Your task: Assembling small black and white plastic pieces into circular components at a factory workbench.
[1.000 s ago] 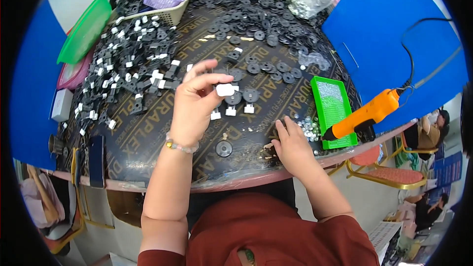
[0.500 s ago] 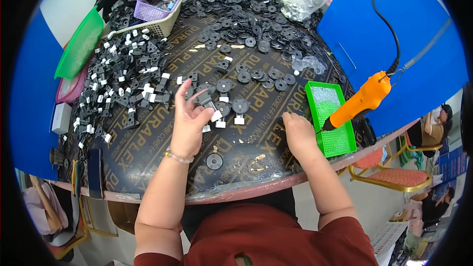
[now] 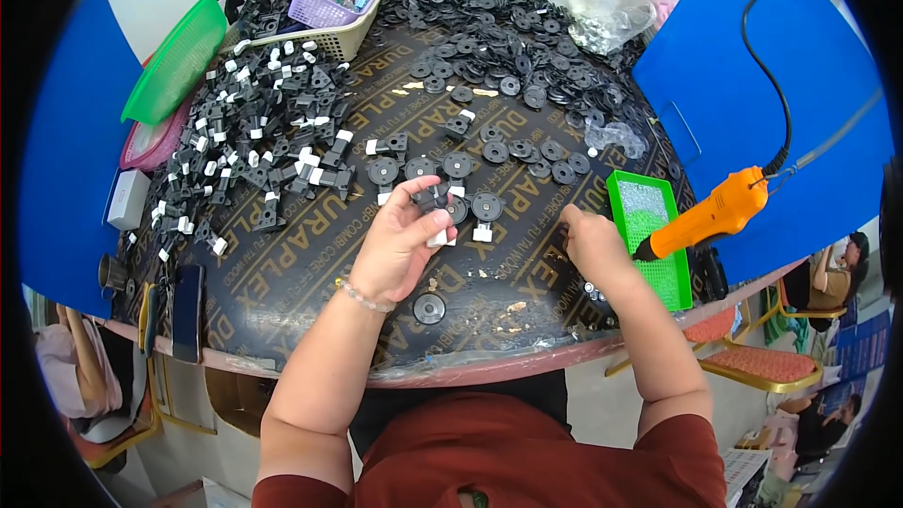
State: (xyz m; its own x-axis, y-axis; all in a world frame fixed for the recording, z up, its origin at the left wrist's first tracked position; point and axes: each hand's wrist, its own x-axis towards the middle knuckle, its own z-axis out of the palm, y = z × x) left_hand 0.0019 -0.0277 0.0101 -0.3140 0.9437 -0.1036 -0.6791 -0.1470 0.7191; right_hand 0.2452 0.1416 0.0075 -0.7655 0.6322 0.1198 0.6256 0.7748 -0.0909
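Note:
In my left hand (image 3: 400, 249), thumb and fingers close on a small black plastic piece (image 3: 431, 197). White tabs show below the thumb, but I cannot tell whose they are. Round it lie black discs fitted on blocks with white tabs, one of these disc assemblies (image 3: 486, 207) just to the right. A loose black disc (image 3: 429, 309) is nearer me, below the hand. My right hand (image 3: 597, 246) is closed with its fingers curled, left of a green tray (image 3: 685, 287); whatever is in those fingers is hidden. An orange electric screwdriver (image 3: 720, 212) hangs over the tray, its tip beside the right hand.
Many black blocks with white tabs (image 3: 254, 136) cover the left of the table; a heap of black discs (image 3: 508, 47) fills the back. Baskets (image 3: 174, 66) stand at the far left. A phone (image 3: 188, 312) lies at the near left edge, and small metal parts (image 3: 593, 292) near my right wrist.
The whole view has shifted, with things sitting further right. My left hand's raised fingers have come down around the black piece. Another disc assembly is now visible to the left of that hand.

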